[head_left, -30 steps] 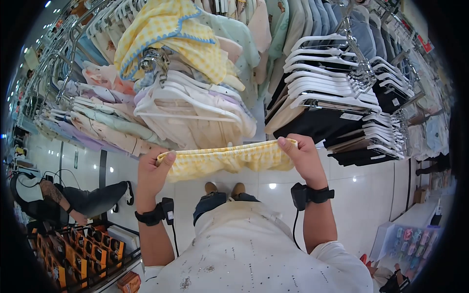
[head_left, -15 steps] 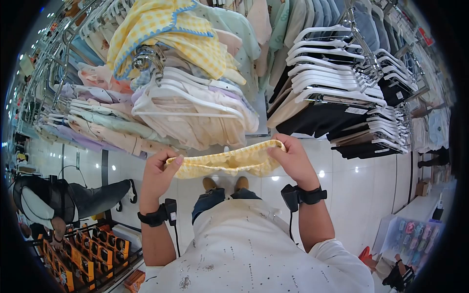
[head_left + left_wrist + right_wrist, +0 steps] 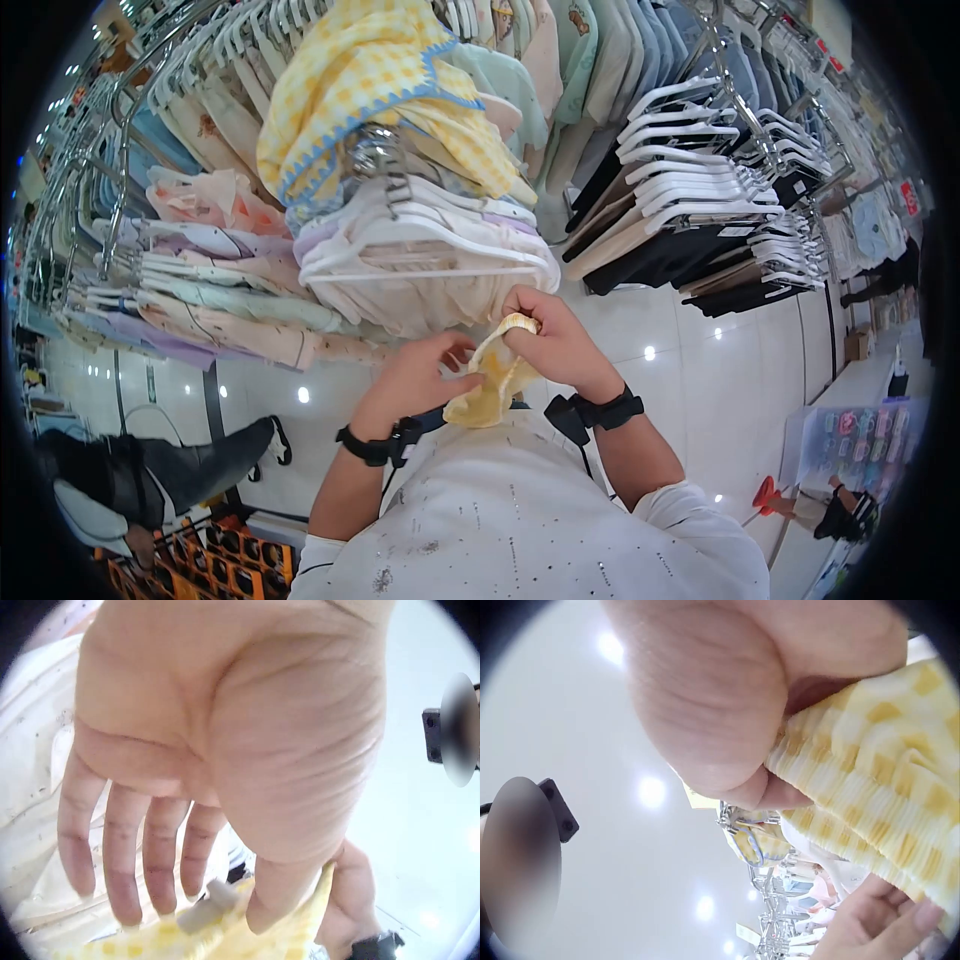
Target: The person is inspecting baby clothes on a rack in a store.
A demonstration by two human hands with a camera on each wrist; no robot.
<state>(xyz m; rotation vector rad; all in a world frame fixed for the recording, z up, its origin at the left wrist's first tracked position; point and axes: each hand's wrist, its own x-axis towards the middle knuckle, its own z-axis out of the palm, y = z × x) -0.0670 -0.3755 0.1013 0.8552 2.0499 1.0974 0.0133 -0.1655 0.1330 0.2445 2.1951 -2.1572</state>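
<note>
A small yellow-and-white checked garment [image 3: 488, 390] with a gathered elastic waistband hangs bunched in front of my torso. My right hand [image 3: 555, 345] pinches its waistband between thumb and fingers. In the right wrist view, the ribbed waistband [image 3: 855, 814] spreads out from that grip. My left hand [image 3: 415, 375] is beside the garment's other side, thumb against the cloth. Its fingers [image 3: 124, 855] extend apart from one another in the left wrist view. A small blurred grey-white piece [image 3: 208, 907] shows between the thumb and fingers, over the cloth.
White hangers [image 3: 420, 240] with pale clothes face me, a yellow checked cloth with blue edging [image 3: 370, 90] draped above. Dark trousers [image 3: 640, 255] hang to the right. A person [image 3: 150, 480] is low at the left, near an orange-packaged display [image 3: 225, 550].
Both hands have come closer together, and the garment once stretched between them is now bunched. My left hand has let go of the waistband end; the right still holds its end.
</note>
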